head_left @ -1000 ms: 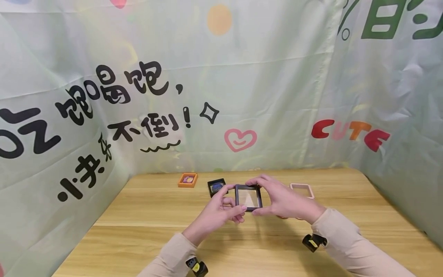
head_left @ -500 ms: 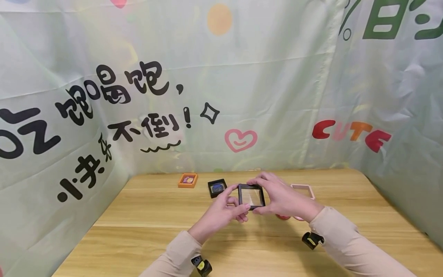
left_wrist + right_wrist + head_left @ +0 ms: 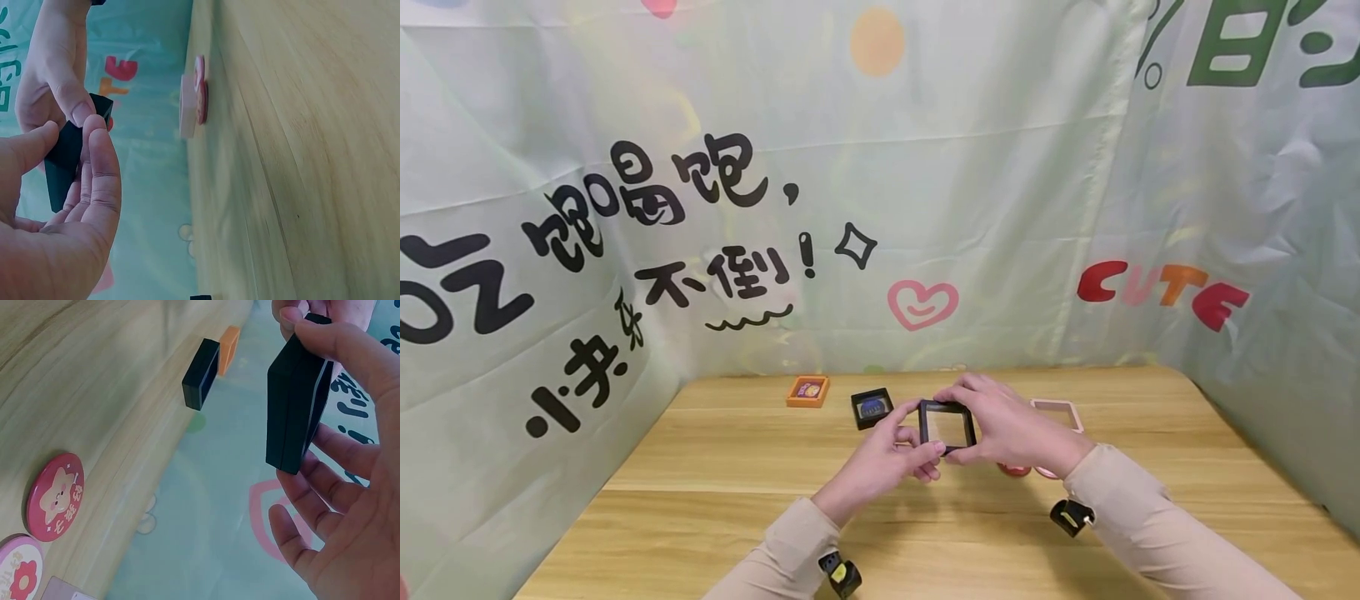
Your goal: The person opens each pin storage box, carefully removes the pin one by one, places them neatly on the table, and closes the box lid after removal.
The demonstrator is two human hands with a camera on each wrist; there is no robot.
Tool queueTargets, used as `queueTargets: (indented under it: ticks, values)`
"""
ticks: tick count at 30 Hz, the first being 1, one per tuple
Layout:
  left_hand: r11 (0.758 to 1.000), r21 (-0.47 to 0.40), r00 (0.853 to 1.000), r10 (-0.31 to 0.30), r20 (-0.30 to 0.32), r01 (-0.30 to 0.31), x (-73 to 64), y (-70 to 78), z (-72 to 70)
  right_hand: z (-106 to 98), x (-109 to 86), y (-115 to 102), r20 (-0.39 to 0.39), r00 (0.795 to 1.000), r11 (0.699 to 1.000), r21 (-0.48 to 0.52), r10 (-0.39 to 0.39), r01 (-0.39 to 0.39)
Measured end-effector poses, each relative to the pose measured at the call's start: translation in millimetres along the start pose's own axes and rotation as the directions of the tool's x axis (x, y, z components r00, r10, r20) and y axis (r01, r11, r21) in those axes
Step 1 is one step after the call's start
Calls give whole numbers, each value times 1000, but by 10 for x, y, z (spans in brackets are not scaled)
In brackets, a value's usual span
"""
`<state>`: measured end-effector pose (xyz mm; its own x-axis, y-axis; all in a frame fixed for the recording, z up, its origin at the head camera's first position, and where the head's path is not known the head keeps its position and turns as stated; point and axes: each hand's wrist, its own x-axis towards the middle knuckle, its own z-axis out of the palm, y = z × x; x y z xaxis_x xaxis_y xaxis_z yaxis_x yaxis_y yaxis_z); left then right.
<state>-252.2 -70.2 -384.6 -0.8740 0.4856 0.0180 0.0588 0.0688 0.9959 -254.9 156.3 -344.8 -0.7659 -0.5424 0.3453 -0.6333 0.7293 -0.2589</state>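
Above the table, both hands hold a black square display frame (image 3: 924, 427) with a clear middle. My left hand (image 3: 880, 462) pinches its left and lower side, thumb at the bottom corner. At the right, my right hand (image 3: 1003, 427) grips it with fingers at the top edge and thumb at the bottom edge. In the right wrist view the frame (image 3: 289, 403) shows thick black sides with a seam along the edge. In the left wrist view the black frame (image 3: 64, 164) stands nearly edge-on between both hands' fingers.
On the wooden table (image 3: 715, 500) behind the hands lie an orange frame (image 3: 808, 403) and a black frame (image 3: 860, 415) with a blue piece inside. Beside the right hand are a pink frame (image 3: 1077, 417), a red round badge (image 3: 47, 515) and a pink-rimmed badge (image 3: 37, 562). Printed cloth (image 3: 1000, 208) encloses the table.
Both hands have shifted a little to the right with the black frame held between them. The other things on the table have stayed put.
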Motion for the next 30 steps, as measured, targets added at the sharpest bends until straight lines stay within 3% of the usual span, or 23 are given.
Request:
queueTargets:
  ticks: [8, 16, 24, 30]
  values:
    - [996, 91, 1000, -5, 13, 4, 5, 5, -16, 2, 17, 89, 6, 1000, 1000, -9, -30, 30]
    - [989, 148, 1000, 10, 18, -13, 5, -6, -40, 13, 30, 194, 62, 997, 999, 18, 46, -47]
    - [958, 277, 997, 60, 40, -69, -31, 2, 15, 7, 53, 364, 114, 986, 991, 43, 120, -125]
    - [943, 320, 995, 72, 68, -90, -82, 12, -11, 14, 82, 442, 124, 985, 992, 34, 116, -121]
